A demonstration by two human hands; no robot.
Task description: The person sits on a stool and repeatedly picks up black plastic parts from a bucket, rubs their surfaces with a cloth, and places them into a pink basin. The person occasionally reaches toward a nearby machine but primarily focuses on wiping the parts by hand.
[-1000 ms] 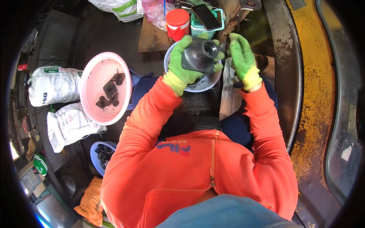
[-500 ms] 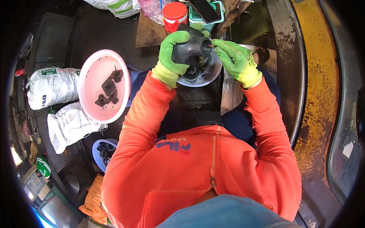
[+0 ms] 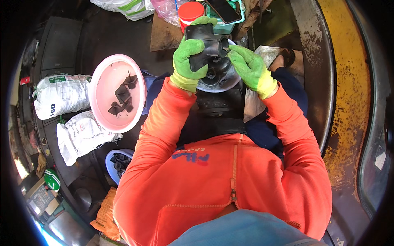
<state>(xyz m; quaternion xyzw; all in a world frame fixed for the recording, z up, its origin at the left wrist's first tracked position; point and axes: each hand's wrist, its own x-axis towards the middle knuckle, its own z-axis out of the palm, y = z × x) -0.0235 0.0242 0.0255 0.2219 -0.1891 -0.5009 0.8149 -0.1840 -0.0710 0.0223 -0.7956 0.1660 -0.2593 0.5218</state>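
Note:
A black moulded part with a flat flange and a round, hollow neck [image 3: 205,46] is gripped by my left hand [image 3: 186,61], which wears a green glove. My right hand [image 3: 251,69], gloved alike, has its thumb and fingers pinched together at the rim of the neck's opening. Only a tiny tip shows between those fingertips, too small to name. Under both hands, a pale basin [image 3: 228,85] between my knees contains more black moulded parts [image 3: 217,73].
On the left stands a pink basin [image 3: 141,96] with several dark parts [image 3: 123,94]. White sacks [image 3: 61,96] and a blue basin [image 3: 110,164] lie nearby. A red-lidded tub [image 3: 190,12] and a phone [image 3: 223,10] are ahead. A rusty yellow panel [image 3: 344,90] runs along the right.
The black part has turned in my left hand, bringing its flat flange more into view. My right fingertips stay near the opening. The whole view has shifted slightly.

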